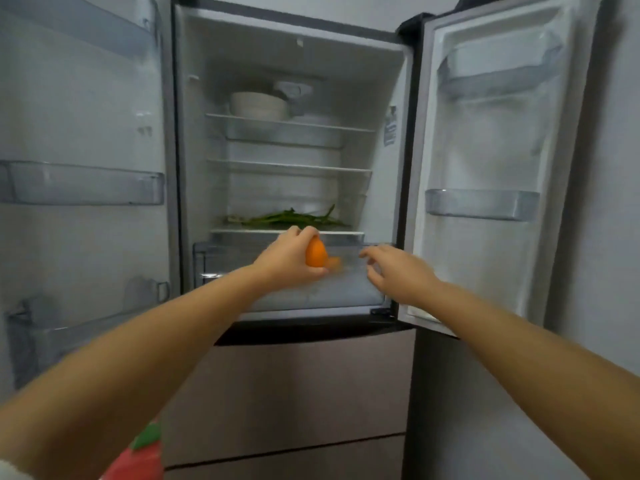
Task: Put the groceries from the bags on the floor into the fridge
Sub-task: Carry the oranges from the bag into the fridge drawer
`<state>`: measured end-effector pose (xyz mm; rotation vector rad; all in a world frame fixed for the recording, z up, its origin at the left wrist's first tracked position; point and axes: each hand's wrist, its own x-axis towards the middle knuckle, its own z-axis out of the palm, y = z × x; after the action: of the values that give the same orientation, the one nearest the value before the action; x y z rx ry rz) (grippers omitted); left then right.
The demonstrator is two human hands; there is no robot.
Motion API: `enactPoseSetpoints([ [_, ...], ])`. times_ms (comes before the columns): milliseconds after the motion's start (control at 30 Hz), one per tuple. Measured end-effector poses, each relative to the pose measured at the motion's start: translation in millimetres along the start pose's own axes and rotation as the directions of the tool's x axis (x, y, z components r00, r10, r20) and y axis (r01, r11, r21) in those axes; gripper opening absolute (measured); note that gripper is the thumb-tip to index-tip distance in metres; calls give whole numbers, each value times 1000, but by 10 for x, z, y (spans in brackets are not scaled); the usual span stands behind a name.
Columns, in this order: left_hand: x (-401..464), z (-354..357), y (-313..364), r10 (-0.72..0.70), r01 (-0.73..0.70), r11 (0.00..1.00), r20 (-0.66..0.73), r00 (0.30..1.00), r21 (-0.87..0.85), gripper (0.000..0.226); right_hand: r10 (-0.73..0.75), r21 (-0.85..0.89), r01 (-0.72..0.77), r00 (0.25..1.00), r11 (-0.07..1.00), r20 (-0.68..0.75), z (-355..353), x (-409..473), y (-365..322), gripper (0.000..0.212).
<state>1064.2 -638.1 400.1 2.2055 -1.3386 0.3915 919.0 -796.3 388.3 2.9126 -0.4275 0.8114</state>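
Placing step under way: left hand grasps a round orange fruit at the clear plastic crisper drawer of the open grey fridge; right hand released, empty, near the drawer's rim; next, likely lowering the fruit inside.

The fridge stands open with three glass shelves inside. On the top shelf sits a stack of white bowls. The middle shelf carries nothing visible. On the bottom shelf lie long green vegetables, spread flat across it.
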Motion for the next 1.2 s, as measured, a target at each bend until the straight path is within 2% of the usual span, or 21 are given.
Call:
enactPoseSetpoints([
  [100, 480, -86, -299, -36, 38, 998, -42, 998, 46, 64, -87, 31, 88, 996, 996, -30, 258, 573, 164, 38],
  [267, 1306, -210, -867, -66, 77, 980, -63, 996, 185, 66, -146, 52, 158, 971, 986, -187, 642, 1536, 385, 33],
  [367, 1755, -188, -1248, -150, 136, 947, 26, 988, 290, 67, -206, 43, 220, 957, 975, -205, 799, 2140, 436, 33],
  [467, 2126, -20, -1621, -221, 98, 871, 205, 954, 481, 58, -281, 0, 286, 941, 958, -186, 919, 2709, 413, 31],
  [533, 2298, 150, -1838, -276, 51, 841, 347, 897, 538, 42, -332, -6, 334, 935, 943, -124, 1001, 3050, 348, 30],
  [600, 2419, 340, -2065, -366, 15, 812, 489, 792, 584, 28, -407, -42, 408, 913, 912, 37, 1142, 3365, 254, 29],
  [633, 2476, 422, -2185, -410, -5, 792, 538, 737, 610, 28, -441, -62, 453, 886, 890, 143, 1240, 3509, 199, 29],
  [733, 2593, 586, -2495, -495, -33, 756, 604, 625, 654, 46, -496, -92, 597, 734, 797, 464, 1696, 3848, 50, 35],
  [833, 2649, 728, -2669, -518, -27, 759, 628, 581, 651, 55, -483, -40, 655, 596, 754, 641, 2285, 3946, 35, 58],
  [900, 2692, 867, -2791, -509, -29, 771, 643, 572, 636, 58, -511, 60, 650, 533, 757, 674, 2614, 3956, 86, 69],
  [1000, 2688, 1036, -2938, -508, 1, 788, 648, 567, 616, 66, -569, 209, 614, 478, 761, 669, 2897, 3942, 194, 66],
  [1067, 2665, 1121, -3013, -493, 26, 807, 651, 577, 589, 66, -607, 237, 625, 482, 744, 632, 2985, 3933, 262, 63],
  [1200, 2571, 1260, -3077, -427, 5, 849, 679, 597, 529, 56, -638, 307, 580, 540, 755, 549, 3110, 3873, 344, 58],
])
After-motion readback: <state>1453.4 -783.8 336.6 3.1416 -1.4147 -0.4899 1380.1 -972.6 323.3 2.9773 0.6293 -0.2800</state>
